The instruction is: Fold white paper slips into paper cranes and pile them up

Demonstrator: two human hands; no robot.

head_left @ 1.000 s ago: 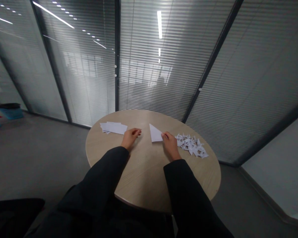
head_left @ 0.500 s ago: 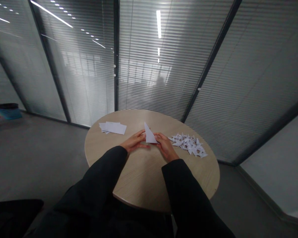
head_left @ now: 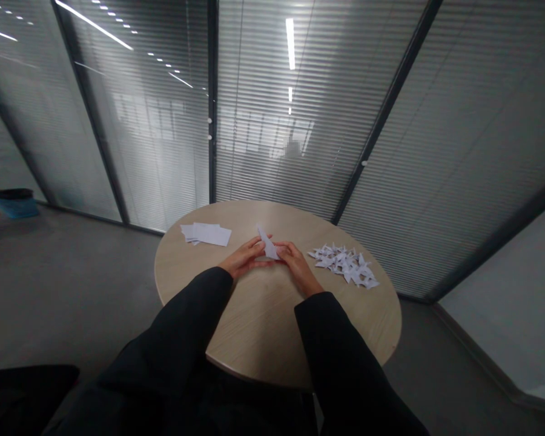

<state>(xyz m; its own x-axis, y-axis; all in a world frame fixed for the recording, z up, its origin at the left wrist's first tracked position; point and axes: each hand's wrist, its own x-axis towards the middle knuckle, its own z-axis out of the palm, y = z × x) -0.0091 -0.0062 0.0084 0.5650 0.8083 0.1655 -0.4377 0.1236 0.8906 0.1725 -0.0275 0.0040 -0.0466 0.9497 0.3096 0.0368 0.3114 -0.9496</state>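
A narrow folded white paper (head_left: 266, 244) stands pinched between the closed fingers of the left hand (head_left: 244, 258) and right hand (head_left: 296, 267), which hide its lower part, above a round wooden table (head_left: 258, 327). Stacked paper sheets (head_left: 206, 234) lie left; small folded paper pieces (head_left: 345, 265) lie right.

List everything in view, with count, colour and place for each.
round table: one, pale wood, in front of the person
loose paper sheets: several, white, far left of the table
folded paper piece: one, white, between the hands
folded paper shapes: many, white, piled at the table's right
glass partition with blinds: several panels, grey, behind the table
tub: one, blue, on the floor at far left
floor: one, grey, around the table
left hand: one, bare, pinching the folded piece
right hand: one, bare, pinching the folded piece
sleeves: two, black, on the forearms
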